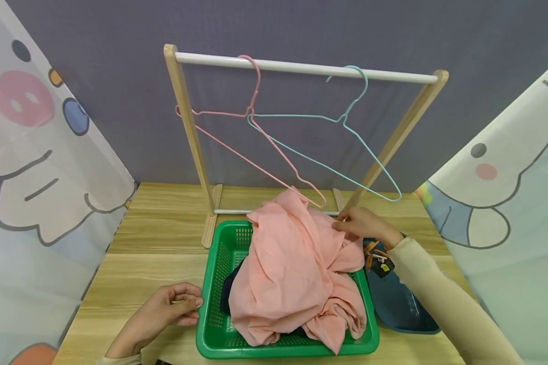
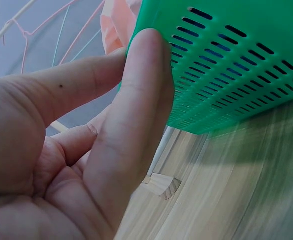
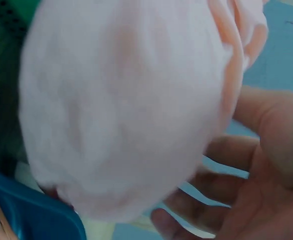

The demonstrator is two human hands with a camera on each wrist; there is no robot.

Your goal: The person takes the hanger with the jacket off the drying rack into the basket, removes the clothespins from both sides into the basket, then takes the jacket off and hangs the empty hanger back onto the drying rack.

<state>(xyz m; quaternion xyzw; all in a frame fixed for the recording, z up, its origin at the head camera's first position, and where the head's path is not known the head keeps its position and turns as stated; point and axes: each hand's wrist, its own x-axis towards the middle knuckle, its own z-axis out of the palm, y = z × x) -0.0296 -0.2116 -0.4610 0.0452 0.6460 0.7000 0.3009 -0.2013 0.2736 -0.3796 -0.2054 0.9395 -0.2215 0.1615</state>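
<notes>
**Pink garment heaped in a green basket, one hand at each side**

Head view: a pink garment [image 1: 297, 268] lies piled in the green basket [image 1: 214, 324] on the wooden desk [image 1: 146, 243]. The right hand [image 1: 363, 225] pinches the cloth's upper edge. The left hand [image 1: 166, 306] rests at the basket's left wall, fingers loosely curled. Behind stands a rack [image 1: 301, 67] bearing a pink hanger [image 1: 255, 96] and a blue hanger [image 1: 347, 114].

Left wrist view: fingers [image 2: 146, 100] lie straight against the basket's slotted wall.

Right wrist view: blurred pink cloth fills the frame beside relaxed fingers [image 3: 236, 150].
</notes>
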